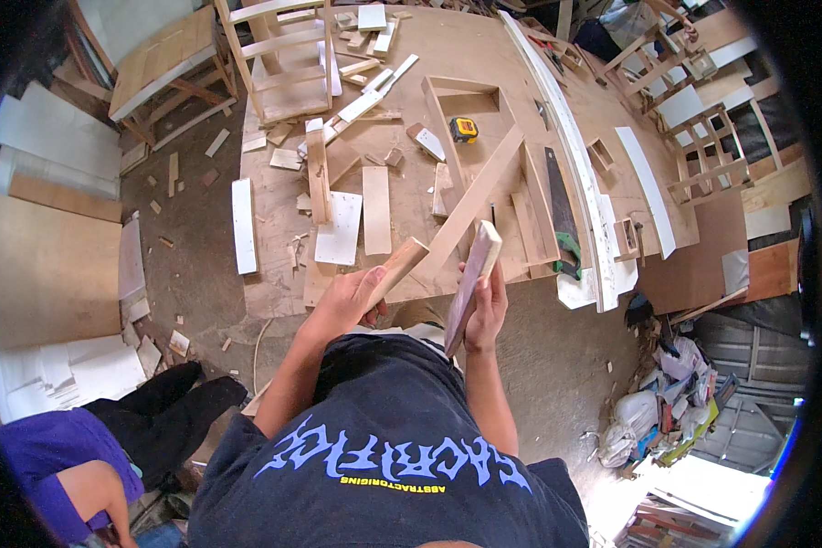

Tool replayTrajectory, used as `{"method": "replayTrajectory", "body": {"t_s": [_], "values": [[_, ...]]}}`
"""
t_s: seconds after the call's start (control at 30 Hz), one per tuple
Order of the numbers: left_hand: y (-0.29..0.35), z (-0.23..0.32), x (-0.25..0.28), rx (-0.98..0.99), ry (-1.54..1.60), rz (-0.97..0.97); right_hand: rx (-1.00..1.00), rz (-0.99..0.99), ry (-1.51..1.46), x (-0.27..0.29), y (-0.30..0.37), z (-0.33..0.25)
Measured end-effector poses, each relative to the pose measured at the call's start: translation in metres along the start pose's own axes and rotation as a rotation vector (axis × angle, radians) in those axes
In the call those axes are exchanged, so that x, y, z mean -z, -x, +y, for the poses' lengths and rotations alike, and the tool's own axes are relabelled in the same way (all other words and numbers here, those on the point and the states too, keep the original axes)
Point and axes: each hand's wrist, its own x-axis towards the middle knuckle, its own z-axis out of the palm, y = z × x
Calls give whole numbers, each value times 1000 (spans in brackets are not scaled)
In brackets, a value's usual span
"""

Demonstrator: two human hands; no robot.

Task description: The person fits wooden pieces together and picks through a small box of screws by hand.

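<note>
In front of my body, just short of the bench's near edge, both hands are raised. My left hand (345, 303) is closed around a short piece of pale wood (400, 267), its far end pointing up and right. Opposite it, my right hand (488, 315) grips an upright wooden block (470, 290) with a purplish-brown face and a pale edge. The two pieces are apart from each other. Beyond them a long flat wooden strip (478, 194) lies slantwise across an open wooden frame (436, 114).
The plywood bench (274, 294) carries many offcuts, a yellow tape measure (464, 130), a green-handled handsaw (557, 192) and a long white board (575, 146). A ladder-like wooden frame (288, 78) stands at the far left. Another person in purple (68, 457) is at lower left.
</note>
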Motion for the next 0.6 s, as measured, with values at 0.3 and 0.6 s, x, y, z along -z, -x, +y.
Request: {"method": "replayTrajectory", "body": {"t_s": [0.3,0.6], "values": [[11,-18,5,5,44,89,-509,110,-443,11,-14,6],[20,-29,0,-38,19,111,-574,49,-706,22,15,7]]}}
